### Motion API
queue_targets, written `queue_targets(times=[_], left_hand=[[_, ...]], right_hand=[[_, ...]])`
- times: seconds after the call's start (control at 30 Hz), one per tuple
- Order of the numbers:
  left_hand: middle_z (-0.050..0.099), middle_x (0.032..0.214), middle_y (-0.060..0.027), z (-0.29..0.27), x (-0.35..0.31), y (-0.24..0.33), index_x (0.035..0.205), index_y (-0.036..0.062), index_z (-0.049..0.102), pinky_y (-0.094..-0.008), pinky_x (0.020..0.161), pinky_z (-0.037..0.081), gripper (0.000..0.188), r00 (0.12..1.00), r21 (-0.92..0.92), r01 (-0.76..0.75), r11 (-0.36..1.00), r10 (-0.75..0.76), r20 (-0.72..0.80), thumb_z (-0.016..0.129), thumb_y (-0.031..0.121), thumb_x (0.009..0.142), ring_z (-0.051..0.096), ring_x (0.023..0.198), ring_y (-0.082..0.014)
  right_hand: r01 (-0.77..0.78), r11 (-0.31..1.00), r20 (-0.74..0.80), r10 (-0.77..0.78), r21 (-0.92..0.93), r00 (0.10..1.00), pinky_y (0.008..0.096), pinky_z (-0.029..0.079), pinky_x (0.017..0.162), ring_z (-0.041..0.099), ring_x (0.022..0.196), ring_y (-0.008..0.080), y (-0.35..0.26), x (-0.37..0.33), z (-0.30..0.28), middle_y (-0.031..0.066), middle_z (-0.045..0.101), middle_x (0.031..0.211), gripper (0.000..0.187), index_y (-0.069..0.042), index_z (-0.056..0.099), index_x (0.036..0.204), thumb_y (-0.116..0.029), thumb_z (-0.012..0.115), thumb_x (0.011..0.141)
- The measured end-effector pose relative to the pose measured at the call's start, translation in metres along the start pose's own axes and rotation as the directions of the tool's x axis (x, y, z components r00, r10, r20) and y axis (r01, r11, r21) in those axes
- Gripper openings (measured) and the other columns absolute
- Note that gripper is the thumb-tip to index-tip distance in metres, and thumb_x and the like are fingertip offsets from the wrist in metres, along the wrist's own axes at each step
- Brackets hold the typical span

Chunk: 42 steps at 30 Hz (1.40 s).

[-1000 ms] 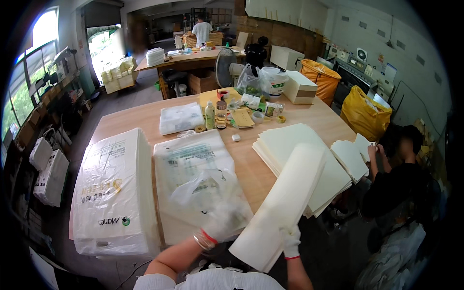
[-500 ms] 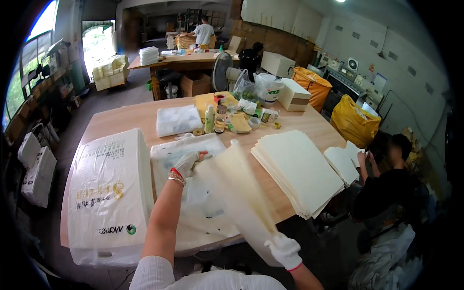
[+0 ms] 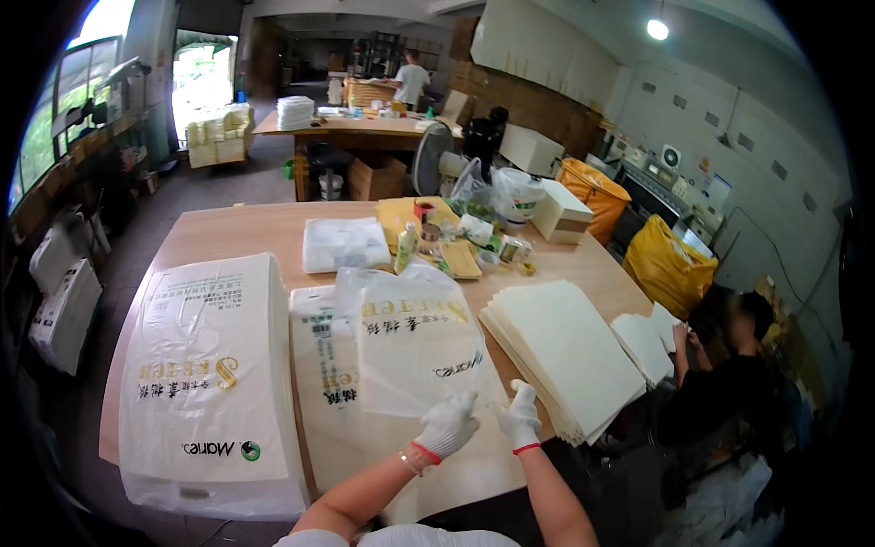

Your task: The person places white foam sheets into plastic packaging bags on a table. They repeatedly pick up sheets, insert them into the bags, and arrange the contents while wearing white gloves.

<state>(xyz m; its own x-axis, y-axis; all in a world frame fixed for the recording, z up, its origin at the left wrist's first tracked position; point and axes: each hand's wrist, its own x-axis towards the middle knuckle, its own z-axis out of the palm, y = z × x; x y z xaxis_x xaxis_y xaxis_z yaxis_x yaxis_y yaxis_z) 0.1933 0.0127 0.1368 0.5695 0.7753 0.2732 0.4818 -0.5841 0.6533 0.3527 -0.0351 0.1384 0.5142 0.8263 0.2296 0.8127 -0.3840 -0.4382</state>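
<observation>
Half-curled, our left hand (image 3: 448, 427) and right hand (image 3: 519, 417) are over the printed bag (image 3: 412, 369), grip unclear, on the surface (image 3: 241, 230) left of the paper stack (image 3: 567, 358). We seem to be straightening it; the next move calls for aligned edges.

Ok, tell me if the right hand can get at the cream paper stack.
Likely yes: the gloved right hand is close to the left edge of the cream paper stack, with nothing visible standing between them.

The head camera looked down across the near table (image 3: 255, 232) from close above. Its fisheye view reached the far workbench (image 3: 351, 126).
</observation>
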Motion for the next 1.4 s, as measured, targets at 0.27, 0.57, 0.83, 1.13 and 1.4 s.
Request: queue_targets(times=[0.27, 0.57, 0.83, 1.13, 1.4], left_hand=[[0.053, 0.106, -0.0088, 0.011, -0.03, -0.205, 0.116, 0.0156, 0.048, -0.0422, 0.074, 0.046, 0.033, 0.953, 0.381, 0.291, 0.877, -0.233, -0.192, 0.05, 0.016, 0.084, 0.055, 0.093, -0.0243], [0.053, 0.079, -0.0074, -0.047, -0.129, -0.14, 0.097, 0.0079, 0.045, -0.0306, 0.065, 0.044, 0.014, 0.678, -0.433, 0.59, 0.682, -0.709, -0.193, 0.045, 0.019, 0.089, 0.053, 0.074, -0.016], [0.054, 0.076, -0.0083, -0.049, -0.264, -0.019, 0.087, 0.0064, 0.047, -0.0315, 0.059, 0.045, 0.016, 0.747, -0.212, 0.644, 0.735, -0.664, -0.033, 0.054, 0.02, 0.084, 0.055, 0.07, -0.0166], [0.06, 0.075, -0.0194, -0.021, -0.241, -0.044, 0.096, 0.0051, 0.053, -0.0469, 0.059, 0.046, 0.021, 0.655, 0.343, 0.751, 0.564, -0.703, -0.277, 0.059, 0.014, 0.077, 0.059, 0.069, -0.0402], [0.052, 0.074, -0.015, -0.042, -0.196, 0.004, 0.075, 0.0032, 0.048, -0.0318, 0.058, 0.042, 0.011, 0.839, -0.291, 0.27, 0.918, -0.373, -0.396, 0.054, -0.003, 0.067, 0.051, 0.063, -0.0271]], right_hand=[[-0.058, 0.982, 0.48, 0.14, -0.18, 0.866, 0.0466, 0.041, 0.09, 0.054, 0.105, 0.04, 0.057, 0.07, 0.084, 0.0282, 0.055, 0.112, 0.054, -0.015, 0.026, 0.138, -0.025, 0.04, 0.087], [0.173, 0.982, 0.807, -0.043, -0.074, 0.589, 0.048, 0.042, 0.086, 0.056, 0.099, 0.0413, 0.057, 0.005, -0.006, 0.0295, 0.055, 0.11, 0.078, -0.011, -0.002, 0.143, -0.018, 0.045, 0.082], [0.175, 0.984, 0.847, -0.065, -0.033, 0.528, 0.0575, 0.043, 0.073, 0.059, 0.087, 0.0428, 0.088, -0.105, -0.098, 0.0265, 0.057, 0.102, 0.074, -0.011, 0.007, 0.143, -0.017, 0.044, 0.08], [0.33, 0.916, 0.357, -0.238, -0.226, 0.903, 0.0465, 0.041, 0.043, 0.057, 0.056, 0.0292, 0.143, -0.103, -0.011, 0.0121, 0.056, 0.062, 0.052, -0.018, 0.042, 0.13, -0.023, 0.049, 0.079], [-0.738, 0.293, 0.688, 0.269, 0.608, 0.674, 0.0336, 0.051, 0.071, 0.062, 0.083, 0.0196, 0.179, -0.114, 0.01, 0.0121, 0.059, 0.105, 0.04, -0.002, 0.047, 0.122, -0.024, 0.053, 0.089]])
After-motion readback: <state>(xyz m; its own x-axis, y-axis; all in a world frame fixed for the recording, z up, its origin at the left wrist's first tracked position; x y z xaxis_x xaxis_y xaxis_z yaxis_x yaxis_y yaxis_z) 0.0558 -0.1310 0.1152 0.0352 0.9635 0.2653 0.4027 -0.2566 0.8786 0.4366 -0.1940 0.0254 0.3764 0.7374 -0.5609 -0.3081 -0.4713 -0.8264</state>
